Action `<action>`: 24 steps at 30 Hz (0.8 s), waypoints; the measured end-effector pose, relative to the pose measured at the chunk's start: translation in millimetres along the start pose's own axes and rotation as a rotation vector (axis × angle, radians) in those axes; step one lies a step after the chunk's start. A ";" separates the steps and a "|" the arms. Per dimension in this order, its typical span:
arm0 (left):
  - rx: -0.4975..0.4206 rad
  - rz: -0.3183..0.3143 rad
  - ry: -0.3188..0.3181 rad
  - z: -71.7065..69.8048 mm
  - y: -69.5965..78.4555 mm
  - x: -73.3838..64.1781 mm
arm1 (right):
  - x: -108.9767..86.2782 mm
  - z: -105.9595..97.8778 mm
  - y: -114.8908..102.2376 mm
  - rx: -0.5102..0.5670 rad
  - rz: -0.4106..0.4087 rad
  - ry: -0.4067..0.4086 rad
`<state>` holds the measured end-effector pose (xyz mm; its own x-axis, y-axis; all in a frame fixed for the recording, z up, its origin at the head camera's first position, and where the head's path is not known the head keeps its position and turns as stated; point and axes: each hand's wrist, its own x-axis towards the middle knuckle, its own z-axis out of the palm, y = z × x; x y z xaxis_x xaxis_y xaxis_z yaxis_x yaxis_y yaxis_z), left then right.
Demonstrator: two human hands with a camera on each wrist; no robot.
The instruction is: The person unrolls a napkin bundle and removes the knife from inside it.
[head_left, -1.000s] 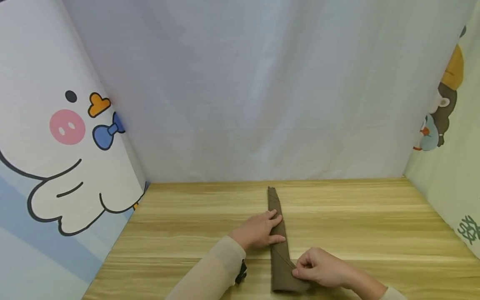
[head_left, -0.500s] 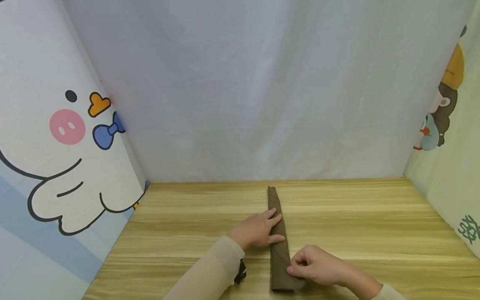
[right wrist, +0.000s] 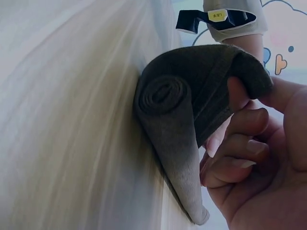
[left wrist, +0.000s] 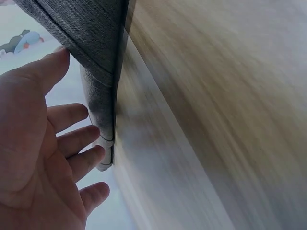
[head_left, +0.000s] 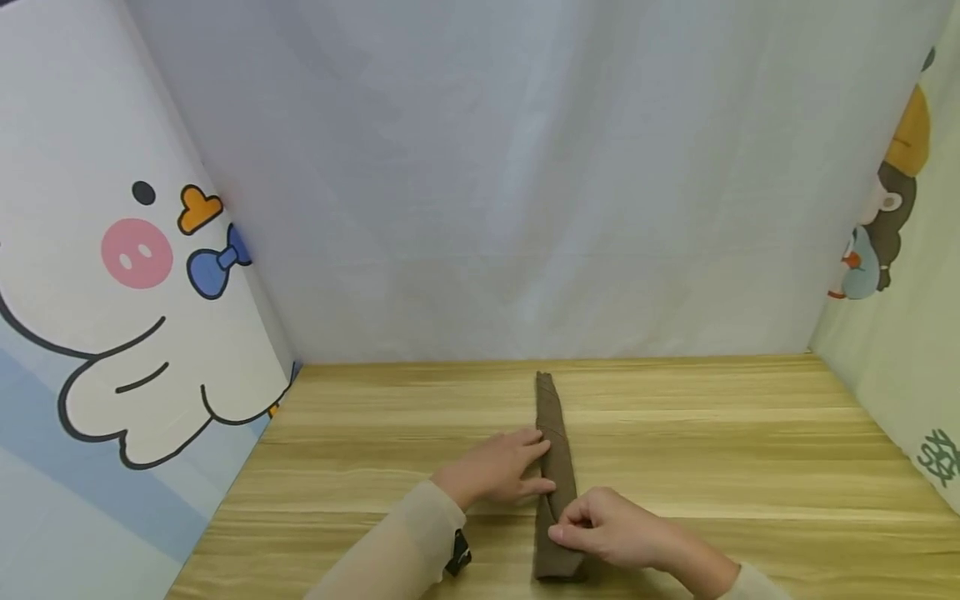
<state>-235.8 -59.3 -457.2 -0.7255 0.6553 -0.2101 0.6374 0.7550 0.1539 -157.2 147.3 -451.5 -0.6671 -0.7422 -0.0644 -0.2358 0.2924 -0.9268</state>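
A long brown cloth, rolled at its core and tapering toward the far end, lies lengthwise on the table. Its spiral end shows in the right wrist view, with a loose flap arching above it. My right hand pinches the edge of this flap between thumb and index finger near the wide, near end. Along the roll's left side, my left hand rests with extended, spread fingertips on the cloth. In the left wrist view the left thumb touches the cloth's edge.
The wood-grain table runs back to a pale grey curtain. At the left stands a panel with a cartoon bird, and on the right is another printed panel. A black strap is at the left sleeve.
My right hand has moved left, carrying the pinched flap across the top of the roll. My left hand has shifted slightly left and nearer, its fingertips now at the roll's left edge.
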 end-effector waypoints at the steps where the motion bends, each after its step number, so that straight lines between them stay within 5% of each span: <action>1: 0.001 0.007 0.000 -0.1 -1.0 -2.9 | 1.4 1.6 -0.8 -0.001 0.003 0.004; 11: -0.029 0.090 -0.004 -0.9 -1.6 -28.8 | 8.1 15.1 -3.6 -0.035 0.048 0.039; 24: -0.064 0.160 -0.003 10.8 -7.5 -48.9 | 4.2 12.1 0.0 -0.215 0.118 0.152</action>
<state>-202.3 -97.3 -458.5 -0.6152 0.7673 -0.1811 0.7267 0.6410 0.2471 -151.5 137.0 -456.2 -0.7930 -0.6016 -0.0958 -0.2844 0.5047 -0.8151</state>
